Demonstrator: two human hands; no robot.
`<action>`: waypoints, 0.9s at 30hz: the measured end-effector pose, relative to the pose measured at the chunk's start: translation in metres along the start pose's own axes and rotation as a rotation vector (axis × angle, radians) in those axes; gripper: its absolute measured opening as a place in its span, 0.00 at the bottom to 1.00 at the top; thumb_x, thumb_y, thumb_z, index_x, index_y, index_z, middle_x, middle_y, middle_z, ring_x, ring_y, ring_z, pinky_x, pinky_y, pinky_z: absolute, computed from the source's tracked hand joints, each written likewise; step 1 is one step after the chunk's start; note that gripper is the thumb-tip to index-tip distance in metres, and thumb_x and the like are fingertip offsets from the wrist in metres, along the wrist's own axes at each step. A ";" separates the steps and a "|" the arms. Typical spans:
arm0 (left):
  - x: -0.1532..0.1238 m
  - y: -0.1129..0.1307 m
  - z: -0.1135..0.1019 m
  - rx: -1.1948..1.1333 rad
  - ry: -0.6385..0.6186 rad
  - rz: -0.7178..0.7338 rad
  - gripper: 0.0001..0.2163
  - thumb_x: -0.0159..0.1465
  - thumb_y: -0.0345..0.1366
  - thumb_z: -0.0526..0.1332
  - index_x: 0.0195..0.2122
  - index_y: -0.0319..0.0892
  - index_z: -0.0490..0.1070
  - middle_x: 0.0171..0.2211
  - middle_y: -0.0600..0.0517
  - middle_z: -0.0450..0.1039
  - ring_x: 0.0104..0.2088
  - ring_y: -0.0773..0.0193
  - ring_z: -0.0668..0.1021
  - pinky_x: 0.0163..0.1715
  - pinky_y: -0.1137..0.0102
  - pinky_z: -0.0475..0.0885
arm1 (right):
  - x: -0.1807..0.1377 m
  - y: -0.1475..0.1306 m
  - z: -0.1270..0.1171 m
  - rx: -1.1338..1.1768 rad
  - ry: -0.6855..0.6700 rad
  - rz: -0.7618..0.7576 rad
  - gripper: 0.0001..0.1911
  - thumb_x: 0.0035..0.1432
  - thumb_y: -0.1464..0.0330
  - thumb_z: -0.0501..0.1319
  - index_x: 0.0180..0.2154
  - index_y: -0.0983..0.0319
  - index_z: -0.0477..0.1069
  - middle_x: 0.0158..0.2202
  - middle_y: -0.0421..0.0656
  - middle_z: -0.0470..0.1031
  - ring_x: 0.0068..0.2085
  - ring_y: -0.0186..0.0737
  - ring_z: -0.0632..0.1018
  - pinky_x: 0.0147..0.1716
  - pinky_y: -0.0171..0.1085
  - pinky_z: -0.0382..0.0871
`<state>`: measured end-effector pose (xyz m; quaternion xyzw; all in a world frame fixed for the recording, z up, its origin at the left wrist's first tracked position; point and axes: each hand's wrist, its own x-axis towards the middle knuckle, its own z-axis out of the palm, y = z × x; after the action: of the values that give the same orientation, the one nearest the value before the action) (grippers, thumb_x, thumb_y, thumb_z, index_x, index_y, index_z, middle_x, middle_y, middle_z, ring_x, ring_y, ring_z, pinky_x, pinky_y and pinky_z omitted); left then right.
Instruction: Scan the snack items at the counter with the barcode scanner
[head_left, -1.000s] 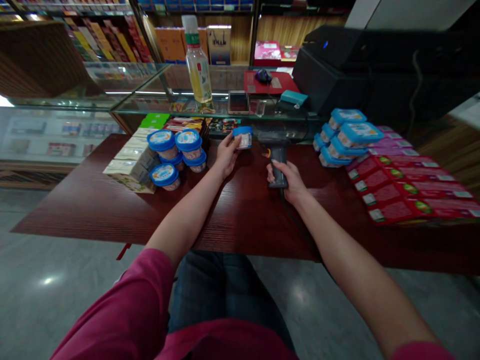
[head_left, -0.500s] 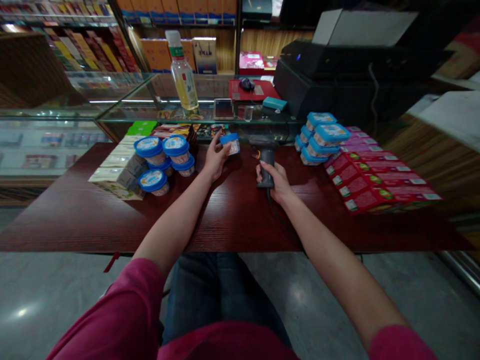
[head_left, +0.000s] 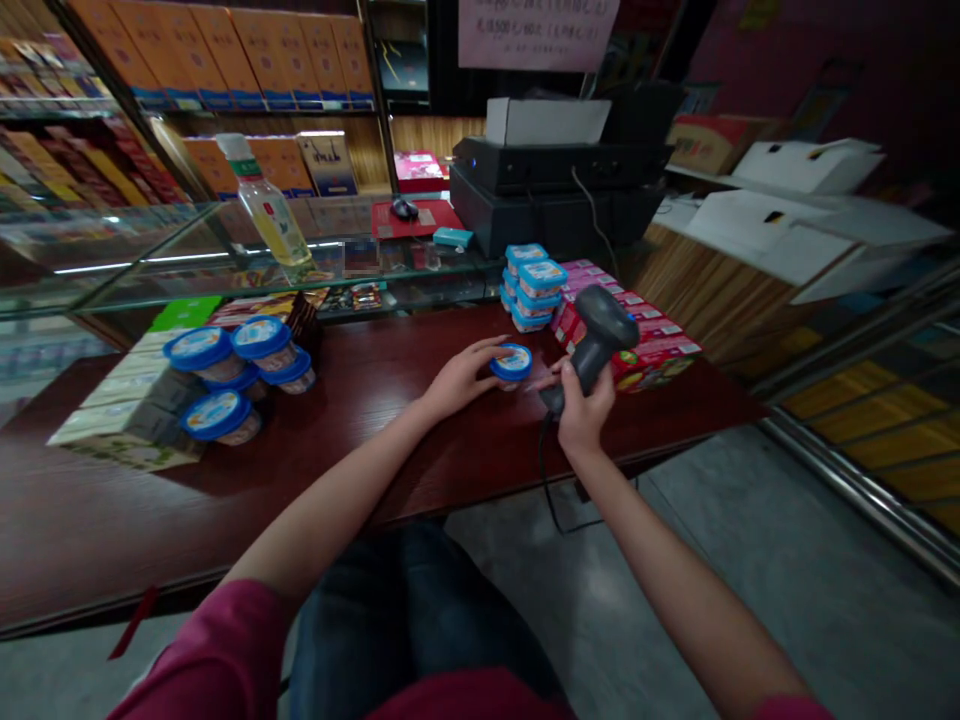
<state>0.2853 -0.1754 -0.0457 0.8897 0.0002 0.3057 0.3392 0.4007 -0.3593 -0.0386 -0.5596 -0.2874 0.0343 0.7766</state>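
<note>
Left hand (head_left: 459, 382): fingers grasping blue-lidded tub (head_left: 513, 362) at desk's (head_left: 375, 370) near-middle, one o'clock from wearer. Right hand (head_left: 585, 408): fingers wrapped round scanner (head_left: 606, 318), tub's three o'clock. Judgement: tub best held level, grip light; cable (head_left: 541, 465) wants slack.

In a shop, boxed goods (head_left: 247, 60) fill far-left shelves (head_left: 369, 150) beyond a glass display case (head_left: 187, 255); a handheld scanner (head_left: 596, 340) shows near right.

Deep-pink, short-sleeved fabric top (head_left: 465, 697) and dark blue denim trousers (head_left: 420, 615)
The plain left sleeve (head_left: 214, 640) ends well behind the left fingers (head_left: 485, 351); the matching right sleeve (head_left: 791, 709) shows only near its hem, well behind the right fingers (head_left: 603, 387).
</note>
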 end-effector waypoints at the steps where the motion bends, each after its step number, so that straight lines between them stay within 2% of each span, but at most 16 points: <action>1: 0.009 0.004 0.010 0.055 0.002 0.022 0.21 0.67 0.30 0.70 0.62 0.45 0.77 0.71 0.40 0.70 0.70 0.50 0.74 0.69 0.53 0.71 | 0.000 0.001 -0.003 -0.011 0.046 -0.018 0.16 0.65 0.53 0.67 0.46 0.52 0.65 0.35 0.41 0.76 0.29 0.46 0.84 0.32 0.46 0.82; 3: 0.025 0.010 0.026 0.211 0.021 0.018 0.20 0.69 0.29 0.68 0.62 0.46 0.78 0.71 0.41 0.70 0.69 0.50 0.75 0.68 0.52 0.71 | 0.000 0.004 -0.005 -0.024 0.094 -0.038 0.15 0.67 0.54 0.65 0.46 0.52 0.64 0.34 0.40 0.75 0.30 0.47 0.85 0.33 0.47 0.82; 6: 0.046 0.016 0.041 0.424 0.007 -0.050 0.19 0.72 0.30 0.66 0.63 0.51 0.78 0.66 0.46 0.77 0.67 0.49 0.76 0.66 0.50 0.68 | -0.002 0.006 -0.004 -0.011 0.093 -0.033 0.15 0.68 0.55 0.64 0.49 0.52 0.62 0.36 0.41 0.75 0.29 0.46 0.84 0.33 0.48 0.83; 11: 0.069 0.013 0.054 0.504 -0.021 -0.045 0.18 0.75 0.33 0.63 0.64 0.54 0.78 0.64 0.50 0.79 0.68 0.53 0.75 0.65 0.53 0.65 | -0.003 0.004 0.000 0.038 0.075 0.001 0.15 0.68 0.55 0.65 0.48 0.52 0.64 0.33 0.39 0.75 0.26 0.45 0.82 0.31 0.48 0.83; 15: 0.077 0.013 0.064 0.568 -0.038 -0.093 0.20 0.77 0.36 0.61 0.68 0.57 0.74 0.70 0.49 0.73 0.71 0.52 0.71 0.65 0.53 0.66 | -0.002 0.001 0.001 0.094 -0.039 0.071 0.15 0.65 0.54 0.67 0.46 0.53 0.66 0.32 0.39 0.74 0.25 0.43 0.80 0.31 0.48 0.83; 18: 0.068 0.019 0.063 0.606 -0.099 -0.119 0.25 0.76 0.40 0.62 0.73 0.51 0.67 0.76 0.44 0.63 0.74 0.48 0.66 0.65 0.53 0.67 | -0.005 -0.003 -0.001 0.134 -0.184 0.119 0.16 0.61 0.58 0.69 0.46 0.53 0.68 0.34 0.39 0.75 0.25 0.39 0.78 0.30 0.44 0.82; 20: 0.051 0.021 0.050 0.646 -0.075 -0.142 0.29 0.75 0.41 0.62 0.76 0.49 0.62 0.79 0.43 0.57 0.74 0.46 0.64 0.66 0.52 0.67 | -0.008 -0.007 -0.002 0.171 -0.260 0.132 0.18 0.57 0.62 0.71 0.47 0.53 0.69 0.37 0.39 0.77 0.25 0.36 0.77 0.28 0.41 0.80; 22: 0.025 0.020 0.026 0.715 -0.002 -0.178 0.31 0.75 0.40 0.60 0.78 0.51 0.58 0.80 0.45 0.55 0.74 0.47 0.64 0.68 0.52 0.65 | -0.010 -0.009 -0.003 0.208 -0.359 0.166 0.19 0.56 0.64 0.71 0.49 0.53 0.71 0.39 0.38 0.78 0.27 0.36 0.79 0.28 0.40 0.80; 24: -0.008 0.016 -0.010 0.805 0.070 -0.226 0.30 0.76 0.37 0.57 0.79 0.54 0.57 0.79 0.48 0.57 0.75 0.51 0.64 0.70 0.54 0.61 | -0.010 -0.010 -0.002 0.204 -0.428 0.231 0.17 0.57 0.64 0.72 0.48 0.54 0.73 0.42 0.39 0.81 0.26 0.36 0.81 0.29 0.40 0.82; 27: -0.057 0.015 -0.074 0.920 0.245 -0.379 0.28 0.77 0.34 0.53 0.77 0.58 0.61 0.76 0.50 0.63 0.76 0.54 0.64 0.74 0.54 0.56 | -0.009 -0.010 0.010 0.208 -0.452 0.352 0.23 0.58 0.60 0.74 0.54 0.53 0.74 0.53 0.43 0.85 0.26 0.37 0.84 0.32 0.41 0.85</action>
<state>0.1953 -0.1546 -0.0248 0.8888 0.3359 0.3092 -0.0403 0.3858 -0.3575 -0.0308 -0.4966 -0.3466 0.3212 0.7281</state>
